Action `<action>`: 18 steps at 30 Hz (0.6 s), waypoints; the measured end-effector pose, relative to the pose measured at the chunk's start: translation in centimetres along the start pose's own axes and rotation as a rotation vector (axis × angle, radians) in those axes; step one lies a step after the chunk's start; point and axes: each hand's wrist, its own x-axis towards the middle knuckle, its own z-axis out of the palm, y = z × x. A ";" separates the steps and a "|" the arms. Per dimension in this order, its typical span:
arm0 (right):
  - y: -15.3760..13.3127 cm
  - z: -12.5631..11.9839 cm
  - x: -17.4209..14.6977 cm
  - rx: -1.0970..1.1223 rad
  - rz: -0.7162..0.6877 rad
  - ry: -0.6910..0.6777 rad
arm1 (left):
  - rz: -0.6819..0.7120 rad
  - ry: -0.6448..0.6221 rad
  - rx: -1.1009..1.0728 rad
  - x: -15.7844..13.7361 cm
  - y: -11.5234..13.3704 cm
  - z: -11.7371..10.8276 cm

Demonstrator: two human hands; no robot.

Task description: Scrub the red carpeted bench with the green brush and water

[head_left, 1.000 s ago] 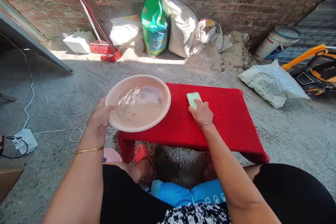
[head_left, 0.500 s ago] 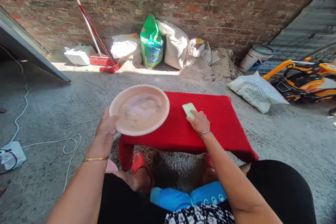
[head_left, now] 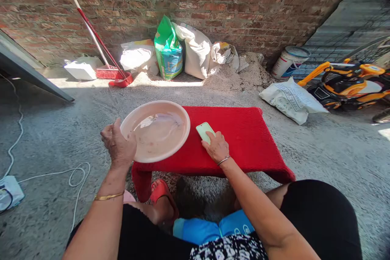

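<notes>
Your left hand point(head_left: 118, 146) grips the rim of the bowl point(head_left: 155, 130), fingers closed on it. The bowl has water in it and sits at the left end of the red bench point(head_left: 243, 138). Your right hand point(head_left: 217, 147) lies on the phone point(head_left: 204, 131), just right of the bowl; I cannot tell if those fingers grip it. You are steadying the bowl. Go slowly next, or water spills. Since before, the phone has slid closer to the bowl.

Near end of green phone point(head_left: 204, 131) under right hand point(head_left: 217, 146); broom point(head_left: 100, 48) handle, power strip point(head_left: 7, 193) cut off.
</notes>
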 end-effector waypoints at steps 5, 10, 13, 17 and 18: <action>7.0 -2.1 0.5 -0.035 0.275 0.042 | 0.245 -0.332 0.239 -2.2 3.7 2.2; 5.2 -3.2 1.8 0.018 0.264 0.071 | 0.263 -0.647 0.380 -2.2 3.1 4.3; -0.7 -2.2 3.6 0.056 0.095 0.013 | 0.165 -0.764 0.288 -0.7 2.0 5.0; -5.7 -0.9 6.0 0.061 -0.074 -0.064 | -0.072 -0.689 -0.041 1.0 1.3 5.9; -5.6 -0.7 6.5 0.052 -0.093 -0.082 | -0.112 -0.646 -0.143 1.1 1.3 6.0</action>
